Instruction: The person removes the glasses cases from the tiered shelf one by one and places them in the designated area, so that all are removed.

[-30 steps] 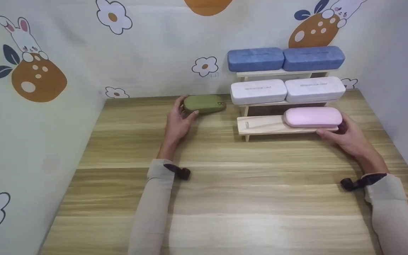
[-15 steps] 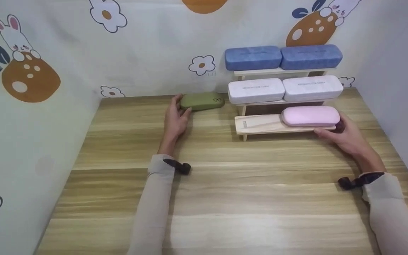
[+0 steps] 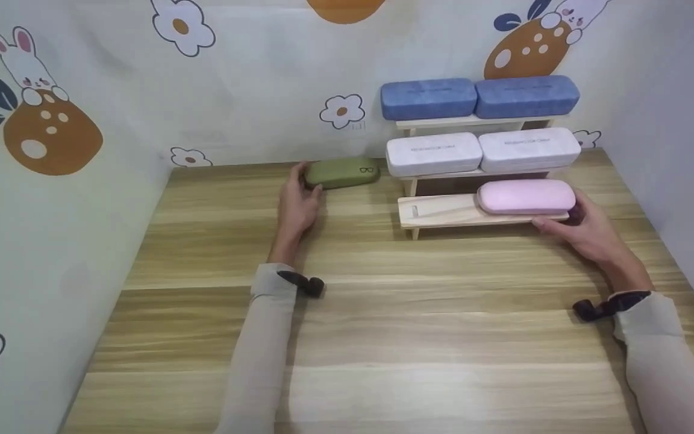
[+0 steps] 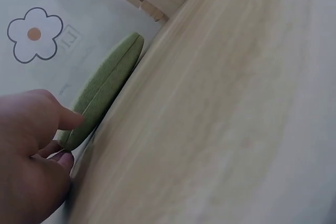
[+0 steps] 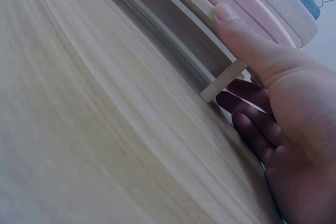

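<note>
two-hand hold on green case and tiered stand: markings and positions

the left hand [image 3: 300, 202] grasps the left end of the green case [image 3: 341, 173], thumb on the near side and fingers on the far side. the green case lies flat on the table [image 3: 383, 331], near the far wall [image 3: 250, 90] and left of the wooden stand [image 3: 440, 211]. a dark eyeglass outline [image 3: 366, 170] is printed at the right end of its top face.

the right hand [image 3: 597, 232] grips the right end of the stand's lowest tier. its thumb is at the near edge; its fingers curl about the end, beside the leg.

stand contents, by tier:
- lowest: pink case [image 3: 526, 196] at the right; bare board at the left.
- middle: left white case [image 3: 434, 154] and right white case [image 3: 530, 149], end to end. each bears one line of dark lettering, too blurred to read with certainty.
- top: left blue case [image 3: 429, 99] and right blue case [image 3: 528, 97], end to end. each bears one line of darker lettering, illegible.

the far wall carries printed flowers, fruit and rabbits. a small pale mark [image 3: 358, 126] sits beside the flower above the green case; its characters cannot be made out.
</note>
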Demonstrator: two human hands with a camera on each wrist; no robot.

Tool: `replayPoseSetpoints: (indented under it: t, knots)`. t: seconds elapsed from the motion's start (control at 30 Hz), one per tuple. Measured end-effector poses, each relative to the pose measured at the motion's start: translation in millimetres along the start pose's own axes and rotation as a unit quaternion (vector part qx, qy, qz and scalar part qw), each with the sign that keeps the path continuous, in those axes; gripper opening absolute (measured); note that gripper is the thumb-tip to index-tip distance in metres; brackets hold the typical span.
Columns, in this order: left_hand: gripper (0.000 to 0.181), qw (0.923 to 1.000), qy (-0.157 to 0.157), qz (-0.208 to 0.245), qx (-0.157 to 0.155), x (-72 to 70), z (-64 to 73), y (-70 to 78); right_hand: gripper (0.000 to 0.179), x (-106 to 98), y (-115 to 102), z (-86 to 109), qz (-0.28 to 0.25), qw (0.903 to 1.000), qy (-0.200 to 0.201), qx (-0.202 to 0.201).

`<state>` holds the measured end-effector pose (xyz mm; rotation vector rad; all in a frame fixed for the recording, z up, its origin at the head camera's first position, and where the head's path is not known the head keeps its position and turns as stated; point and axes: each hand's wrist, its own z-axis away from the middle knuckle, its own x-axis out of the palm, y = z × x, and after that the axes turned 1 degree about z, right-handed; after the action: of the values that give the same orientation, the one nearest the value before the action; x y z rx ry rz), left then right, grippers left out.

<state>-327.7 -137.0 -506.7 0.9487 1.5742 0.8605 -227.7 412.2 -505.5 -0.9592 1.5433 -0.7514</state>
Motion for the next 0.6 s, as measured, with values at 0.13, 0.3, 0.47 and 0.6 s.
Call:
replayPoseSetpoints:
  t: [0.13,0.3,0.47,0.6]
  knots:
    - [0.061,0.9999,0.014,0.003,0.004,-1.1,1.7,3.8,0.084,1,-1,1.1,0.003,1.0,-0.003,0.004]
    - [0.058,0.9993,0.035,0.013,0.007,-0.8,4.4,17.5,0.084,0,-1,2.6,-0.009,0.9999,-0.005,-0.002]
    - [0.048,0.9974,0.054,0.033,0.035,3.9,9.1,42.0,0.084,-3,0,0.9,0.001,1.0,-0.004,0.005]
    - [0.036,0.9936,0.06,0.057,0.077,9.0,16.0,62.4,0.086,-3,0,-1.5,0.01,0.9999,-0.007,0.012]
